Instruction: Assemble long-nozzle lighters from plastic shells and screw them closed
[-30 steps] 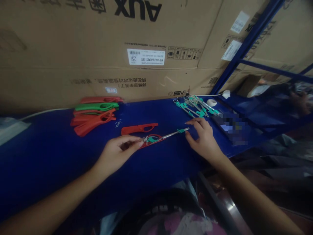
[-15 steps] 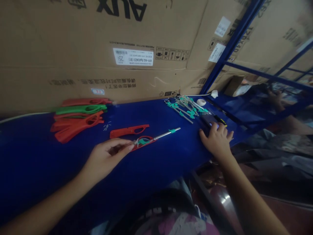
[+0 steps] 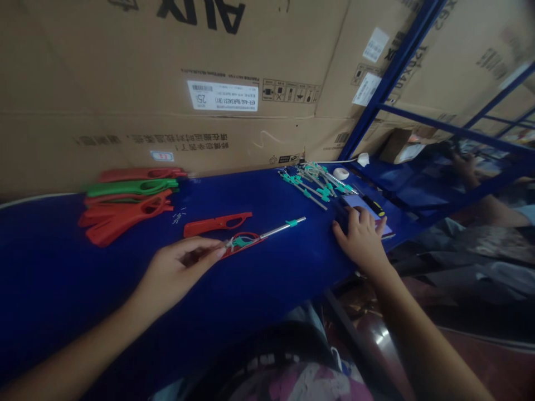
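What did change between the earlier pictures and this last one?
The right hand moved away from the metal tube, toward the right, and now rests on a flat screen device. The left hand stayed at the tube's near end, and the tube and the red plastic shell under it stayed in place.

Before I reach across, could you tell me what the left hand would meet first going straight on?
The left hand would first meet the green-clipped end of a steel tube on a red plastic frame, perhaps already touching.

Red lighter shell (image 3: pixel 244 248) — steel tube (image 3: pixel 282 227) jutting right
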`<state>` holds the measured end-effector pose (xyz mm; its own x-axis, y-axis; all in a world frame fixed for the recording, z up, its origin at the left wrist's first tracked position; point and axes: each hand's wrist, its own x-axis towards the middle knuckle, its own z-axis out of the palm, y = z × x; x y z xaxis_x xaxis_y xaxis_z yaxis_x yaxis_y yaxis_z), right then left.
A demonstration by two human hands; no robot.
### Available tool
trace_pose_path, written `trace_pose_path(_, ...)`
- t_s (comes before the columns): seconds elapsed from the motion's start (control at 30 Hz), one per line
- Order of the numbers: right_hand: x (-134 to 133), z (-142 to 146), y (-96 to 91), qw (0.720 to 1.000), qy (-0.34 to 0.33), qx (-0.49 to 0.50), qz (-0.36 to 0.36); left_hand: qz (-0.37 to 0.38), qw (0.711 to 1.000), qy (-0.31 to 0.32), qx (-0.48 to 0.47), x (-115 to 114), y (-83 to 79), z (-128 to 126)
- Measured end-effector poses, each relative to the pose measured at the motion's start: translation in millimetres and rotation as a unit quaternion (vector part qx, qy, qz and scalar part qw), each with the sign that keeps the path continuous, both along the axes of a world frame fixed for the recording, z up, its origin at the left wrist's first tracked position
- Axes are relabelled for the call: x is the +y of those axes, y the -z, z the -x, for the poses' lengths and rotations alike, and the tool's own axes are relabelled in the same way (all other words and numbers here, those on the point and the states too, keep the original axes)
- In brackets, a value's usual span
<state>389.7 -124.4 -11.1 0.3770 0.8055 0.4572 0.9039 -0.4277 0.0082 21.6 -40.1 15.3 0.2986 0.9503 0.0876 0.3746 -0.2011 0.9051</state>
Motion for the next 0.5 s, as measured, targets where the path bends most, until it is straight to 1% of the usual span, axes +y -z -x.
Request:
trace_pose_path(0.1,2,5,-0.1,1.000,0.013,-0.001,-0.003,0.009,1.000,0.000,0.005,0,-0.3,0)
trace_pose_path(0.17,5,11,-1.9,1.000,-0.020,0.004,-0.013,0.012,1.000,-0.002,0.006,0,-0.7,-1)
trace_pose_path(0.23,10,20,-4.8,0.996,-0.081,0.017,-0.016,0.010,1.000,-0.005,0.008,0,-1.0,-1)
trace_pose_path(0.33,16,40,-10.3,0.982,-0.185,0.046,-0.003,0.005,1.000,-0.009,0.007,0,-1.3,-2)
trace_pose_path(0.43,20,64,-15.6,0.958,-0.278,0.071,0.007,0.006,1.000,-0.008,0.000,0,-1.7,-1)
trace_pose_path(0.5,23,77,-19.0,0.935,-0.344,0.083,0.014,0.009,1.000,-0.006,-0.002,-1,-1.6,-1)
